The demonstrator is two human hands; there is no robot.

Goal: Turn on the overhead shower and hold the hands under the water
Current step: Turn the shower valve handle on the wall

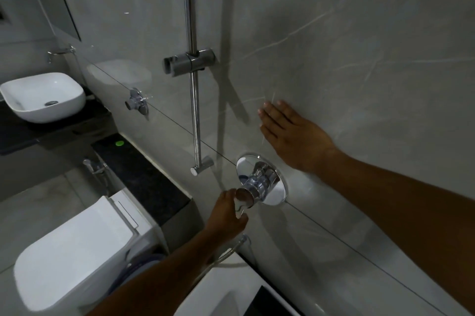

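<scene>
A round chrome shower mixer valve (271, 187) is set in the grey tiled wall, with a lever handle (242, 206) pointing down and left. My left hand (227, 213) is closed around that lever. My right hand (290, 133) lies flat, fingers apart, against the wall just above and right of the valve. Thin streaks of water fall past the right hand. A chrome riser rail (193, 100) with an empty grey holder (189, 61) runs up the wall to the left. The shower head is out of view.
A white toilet (72, 251) stands lower left, beside a dark stone ledge (144, 179). A white basin (42, 96) sits on a dark counter at the left. A second chrome wall valve (137, 102) and a hose (226, 255) below the mixer are nearby.
</scene>
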